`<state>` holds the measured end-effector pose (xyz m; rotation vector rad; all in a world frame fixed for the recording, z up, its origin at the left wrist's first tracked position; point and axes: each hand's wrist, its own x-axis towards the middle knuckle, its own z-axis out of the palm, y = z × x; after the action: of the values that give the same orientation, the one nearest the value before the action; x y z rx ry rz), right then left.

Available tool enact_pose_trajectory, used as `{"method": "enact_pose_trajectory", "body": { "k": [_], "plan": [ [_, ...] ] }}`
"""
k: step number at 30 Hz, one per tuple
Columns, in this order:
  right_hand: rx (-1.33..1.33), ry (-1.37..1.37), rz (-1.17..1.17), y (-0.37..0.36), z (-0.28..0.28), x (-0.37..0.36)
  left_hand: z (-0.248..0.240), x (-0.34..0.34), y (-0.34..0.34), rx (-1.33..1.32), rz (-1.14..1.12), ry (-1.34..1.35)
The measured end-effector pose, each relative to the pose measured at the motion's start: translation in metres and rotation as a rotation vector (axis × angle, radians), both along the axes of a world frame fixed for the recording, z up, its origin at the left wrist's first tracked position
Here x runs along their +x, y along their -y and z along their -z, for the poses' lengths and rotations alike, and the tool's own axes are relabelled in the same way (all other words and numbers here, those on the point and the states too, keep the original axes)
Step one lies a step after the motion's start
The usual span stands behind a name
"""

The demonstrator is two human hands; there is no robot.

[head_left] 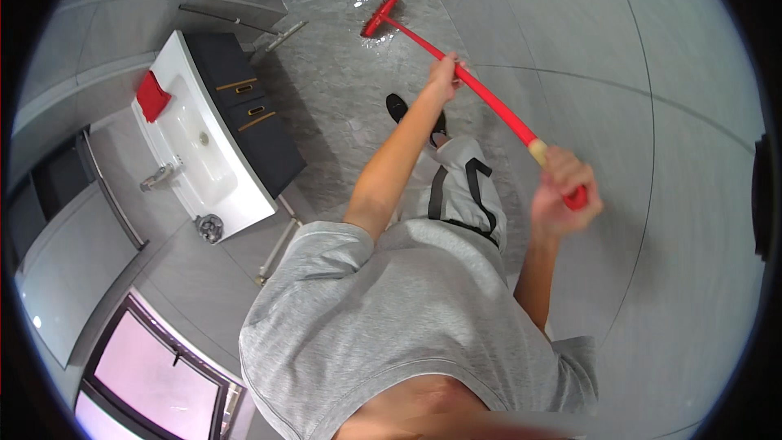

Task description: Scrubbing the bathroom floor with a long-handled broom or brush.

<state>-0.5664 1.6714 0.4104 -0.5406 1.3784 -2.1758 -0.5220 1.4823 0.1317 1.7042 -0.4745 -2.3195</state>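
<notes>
A long-handled floor scrub brush (380, 16) with a red head and dark bristles lies against the grey tiled floor (334, 114), where wet, shiny patches show around it. Its red pole slants back toward me on the right. My left hand (445, 77) wraps round the pole's middle. Higher up, my right hand (565, 189) is closed round the top end, just past a pale yellow band; the red tip pokes out of the fist. My feet in black shoes (397, 107) stand on the floor behind the brush head.
To the left stands a white sink (220, 171) on a dark vanity cabinet (232, 81), with a red cloth (152, 97) and a faucet (157, 177). A floor squeegee (285, 36) leans near the cabinet's far end. A grey tiled wall (586, 24) rises close on my right.
</notes>
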Motion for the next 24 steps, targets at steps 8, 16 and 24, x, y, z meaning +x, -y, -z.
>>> {"method": "enact_pose_trajectory", "body": {
  "k": [8, 16, 24],
  "plan": [
    [-0.065, -0.040, 0.097, -0.016, 0.100, 0.019, -0.006, 0.009, -0.046, -0.079, 0.241, -0.048],
    [0.073, -0.010, 0.140, -0.052, 0.013, 0.004, -0.068, -0.012, -0.102, 0.094, 0.685, -0.196],
    [0.170, -0.010, 0.212, 0.002, -0.041, 0.028, -0.066, 0.010, -0.059, 0.451, 0.366, -0.468]
  ]
}}
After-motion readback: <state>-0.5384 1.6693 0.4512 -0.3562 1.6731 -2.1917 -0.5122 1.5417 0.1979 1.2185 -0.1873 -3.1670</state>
